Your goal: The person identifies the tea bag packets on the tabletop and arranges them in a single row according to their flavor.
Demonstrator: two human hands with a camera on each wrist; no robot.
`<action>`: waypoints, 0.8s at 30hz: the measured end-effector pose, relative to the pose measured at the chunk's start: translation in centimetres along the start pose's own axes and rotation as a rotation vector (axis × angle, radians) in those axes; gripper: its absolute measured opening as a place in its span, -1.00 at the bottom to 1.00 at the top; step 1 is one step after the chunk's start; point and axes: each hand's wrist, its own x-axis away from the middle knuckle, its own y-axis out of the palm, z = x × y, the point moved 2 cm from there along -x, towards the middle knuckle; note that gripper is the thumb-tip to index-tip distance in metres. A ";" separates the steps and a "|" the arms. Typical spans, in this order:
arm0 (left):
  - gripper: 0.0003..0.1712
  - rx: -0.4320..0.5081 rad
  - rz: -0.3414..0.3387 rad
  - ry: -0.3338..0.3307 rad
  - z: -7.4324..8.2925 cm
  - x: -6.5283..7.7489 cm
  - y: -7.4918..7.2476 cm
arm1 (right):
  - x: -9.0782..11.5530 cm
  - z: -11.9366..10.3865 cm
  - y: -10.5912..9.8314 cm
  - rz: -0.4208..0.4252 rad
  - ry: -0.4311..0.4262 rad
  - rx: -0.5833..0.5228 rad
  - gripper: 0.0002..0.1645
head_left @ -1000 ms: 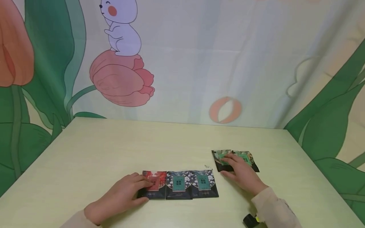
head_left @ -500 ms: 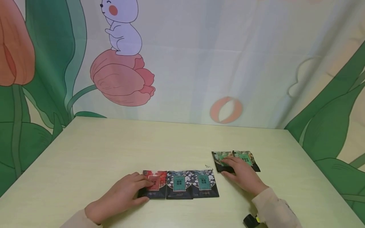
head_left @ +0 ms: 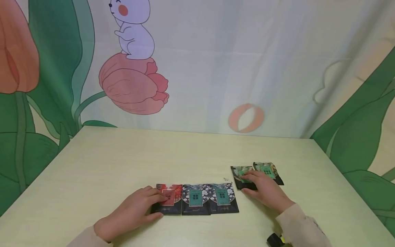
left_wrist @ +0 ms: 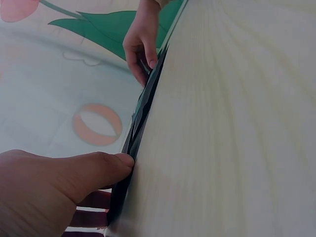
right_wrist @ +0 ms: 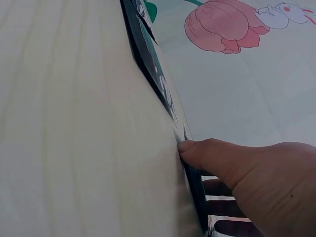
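The left green packet (head_left: 239, 175) lies flat on the table, right of centre, partly covered by the right hand (head_left: 263, 187). That hand is loosely spread rather than clenched: its fingers rest across the packet's face, and the right wrist view shows the thumb at the near edge — touching, with no firm grip to be seen. Just to its right, and set slightly farther back, is the right green packet (head_left: 267, 171); the hand hides whether the two touch along their whole sides.

Nearer and to the left runs a row of three: the red packet (head_left: 172, 202), then the middle floral packet (head_left: 195, 200) and the right floral packet (head_left: 223, 198), side by side. The left hand (head_left: 137, 206) rests on the red one with relaxed fingers over its left part and the thumb by its near edge.

The step in hand looks like placing or steadying the left green packet while the row is kept in line. The next move, I judge, calls for light, flat pressure and a level slide, so that no edge lifts or rides over a neighbour.

Beyond these, a dark object (head_left: 274, 240) sits near the right sleeve, on the pale table (head_left: 129, 154) — a printed curtain (head_left: 197, 79) hangs at the far side.
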 end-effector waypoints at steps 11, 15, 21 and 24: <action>-0.52 0.011 -0.027 -0.043 0.2 -0.1 0.0 | 0.4 -0.4 -0.3 -0.036 0.002 0.015 -0.46; -0.51 0.012 -0.038 -0.054 0.2 -0.2 0.0 | 0.6 -0.7 -0.5 -0.041 -0.002 0.016 -0.46; -0.50 0.014 -0.043 -0.052 0.1 -0.2 0.1 | 1.0 -1.0 -0.9 -0.059 -0.009 0.019 -0.47; -0.50 0.008 -0.045 -0.051 0.1 -0.2 0.1 | 1.2 -1.2 -1.1 -0.067 -0.014 0.015 -0.48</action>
